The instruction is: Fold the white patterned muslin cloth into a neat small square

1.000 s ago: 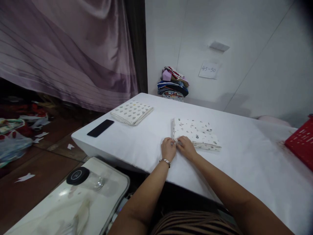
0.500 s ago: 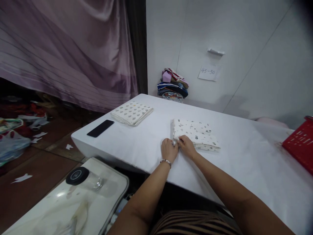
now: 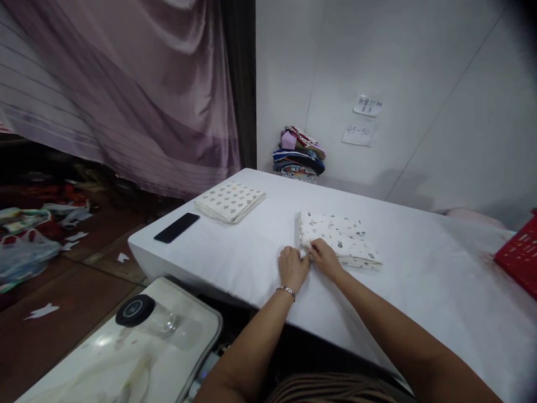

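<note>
A folded white cloth with small grey prints (image 3: pixel 344 238) lies on the white table (image 3: pixel 251 252). At its near left corner my right hand (image 3: pixel 325 257) is closed in a pinch on the cloth's edge. My left hand (image 3: pixel 292 267), with a bracelet at the wrist, is beside it, fingers curled down by the same corner; its fingertips are partly hidden. A second folded cloth with a heart-like pattern (image 3: pixel 230 202) lies further left, and a black phone (image 3: pixel 177 228) is near the table's left edge.
At the right edge stands a red basket (image 3: pixel 520 254). Folded clothes (image 3: pixel 298 154) are stacked by the wall behind the table. Lower left, a pale surface (image 3: pixel 188 330) bears a jar with a black lid (image 3: pixel 135 310). A purple curtain (image 3: pixel 168 101) hangs at the left.
The view has tilted slightly, so things appear a little lower and further right. Both hands remain at the cloth's near left corner.
</note>
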{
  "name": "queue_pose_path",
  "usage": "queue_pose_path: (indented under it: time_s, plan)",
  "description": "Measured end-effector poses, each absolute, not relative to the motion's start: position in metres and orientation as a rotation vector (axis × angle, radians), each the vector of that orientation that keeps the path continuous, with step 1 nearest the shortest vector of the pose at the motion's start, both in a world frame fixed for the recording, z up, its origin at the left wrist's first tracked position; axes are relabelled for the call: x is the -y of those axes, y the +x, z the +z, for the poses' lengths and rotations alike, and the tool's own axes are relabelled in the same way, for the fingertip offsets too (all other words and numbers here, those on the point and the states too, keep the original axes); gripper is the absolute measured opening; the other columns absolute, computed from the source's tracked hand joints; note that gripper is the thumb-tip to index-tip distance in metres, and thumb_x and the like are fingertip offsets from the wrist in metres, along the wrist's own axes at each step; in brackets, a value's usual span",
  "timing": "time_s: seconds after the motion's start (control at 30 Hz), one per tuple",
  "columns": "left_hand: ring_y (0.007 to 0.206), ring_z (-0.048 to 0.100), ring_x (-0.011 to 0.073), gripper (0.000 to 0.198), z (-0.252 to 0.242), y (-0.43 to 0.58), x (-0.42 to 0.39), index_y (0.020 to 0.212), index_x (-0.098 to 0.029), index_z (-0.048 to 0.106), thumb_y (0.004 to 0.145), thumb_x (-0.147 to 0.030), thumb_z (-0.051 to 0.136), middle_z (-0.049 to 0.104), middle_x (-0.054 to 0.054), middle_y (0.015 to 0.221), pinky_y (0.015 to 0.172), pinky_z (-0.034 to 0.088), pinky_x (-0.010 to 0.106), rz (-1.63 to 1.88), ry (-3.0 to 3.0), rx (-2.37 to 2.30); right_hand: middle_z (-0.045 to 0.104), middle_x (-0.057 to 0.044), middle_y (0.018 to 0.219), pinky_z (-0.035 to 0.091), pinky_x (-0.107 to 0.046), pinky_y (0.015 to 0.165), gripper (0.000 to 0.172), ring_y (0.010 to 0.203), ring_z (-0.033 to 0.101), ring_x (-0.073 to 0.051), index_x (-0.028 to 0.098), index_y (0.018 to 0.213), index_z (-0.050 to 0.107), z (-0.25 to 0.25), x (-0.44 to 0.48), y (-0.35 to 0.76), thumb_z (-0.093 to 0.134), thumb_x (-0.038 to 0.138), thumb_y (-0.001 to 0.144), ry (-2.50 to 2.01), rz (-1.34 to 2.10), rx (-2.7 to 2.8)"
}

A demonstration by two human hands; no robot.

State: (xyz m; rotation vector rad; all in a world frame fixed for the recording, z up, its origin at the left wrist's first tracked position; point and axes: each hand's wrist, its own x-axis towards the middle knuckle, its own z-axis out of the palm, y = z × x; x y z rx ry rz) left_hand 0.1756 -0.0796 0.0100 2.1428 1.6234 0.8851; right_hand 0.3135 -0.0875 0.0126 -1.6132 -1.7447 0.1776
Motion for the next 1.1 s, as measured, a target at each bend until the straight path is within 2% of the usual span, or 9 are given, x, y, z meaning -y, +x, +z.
queue_pose_path:
  time_s: [0.33, 0.53, 0.73, 0.93, 1.1]
  plan:
    - [0.095, 0.051, 0.024, 0.021, 0.012, 0.177, 0.078, 0.074, -0.018, 0.059, 0.081, -0.038, 0.056, 0.058, 0.007, 0.09, 0.079, 0.037, 0.037, 0.828, 2.119, -1.618, 0.055, -0.004, 0.085, 0.04, -0.03, 0.072, 0.008, 0.08, 0.051, -0.018, 0.021, 0.082, 0.051, 0.02, 0.091, 0.313, 0.044, 0.023, 0.085, -1.613, 0.182, 1.806]
    - [0.092, 0.054, 0.0198, 0.011, 0.016, 0.179, 0.075, 0.074, -0.019, 0.059, 0.079, -0.029, 0.058, 0.06, 0.004, 0.088, 0.08, 0.037, 0.034, 0.865, 1.942, -1.596, 0.056, -0.005, 0.087, 0.041, -0.03, 0.074, 0.008, 0.083, 0.051, -0.018, 0.021, 0.084, 0.051, 0.022, 0.092, 0.312, 0.044, 0.022, 0.086, -1.605, 0.171, 1.82]
    - [0.087, 0.056, 0.0176, 0.011, 0.013, 0.18, 0.073, 0.069, -0.02, 0.057, 0.078, -0.024, 0.057, 0.06, 0.002, 0.083, 0.079, 0.037, 0.032, 0.925, 1.915, -1.56, 0.056, -0.007, 0.092, 0.042, -0.032, 0.078, 0.009, 0.088, 0.051, -0.02, 0.02, 0.089, 0.051, 0.02, 0.097, 0.312, 0.042, 0.02, 0.087, -1.565, 0.122, 1.863]
    - [0.086, 0.056, 0.0167, 0.014, 0.011, 0.179, 0.072, 0.067, -0.019, 0.058, 0.08, -0.022, 0.054, 0.061, 0.002, 0.083, 0.08, 0.039, 0.031, 0.939, 1.885, -1.537, 0.057, -0.009, 0.095, 0.044, -0.036, 0.081, 0.014, 0.091, 0.052, -0.022, 0.02, 0.094, 0.054, 0.02, 0.101, 0.311, 0.044, 0.018, 0.085, -1.533, 0.112, 1.974]
    - [0.089, 0.056, 0.0162, 0.014, 0.009, 0.178, 0.071, 0.066, -0.02, 0.059, 0.08, -0.019, 0.054, 0.062, 0.002, 0.086, 0.082, 0.04, 0.031, 0.97, 1.893, -1.505, 0.057, -0.011, 0.107, 0.043, -0.039, 0.089, 0.031, 0.1, 0.05, -0.024, 0.018, 0.108, 0.053, 0.015, 0.104, 0.313, 0.053, 0.017, 0.077, -1.482, 0.114, 2.02]
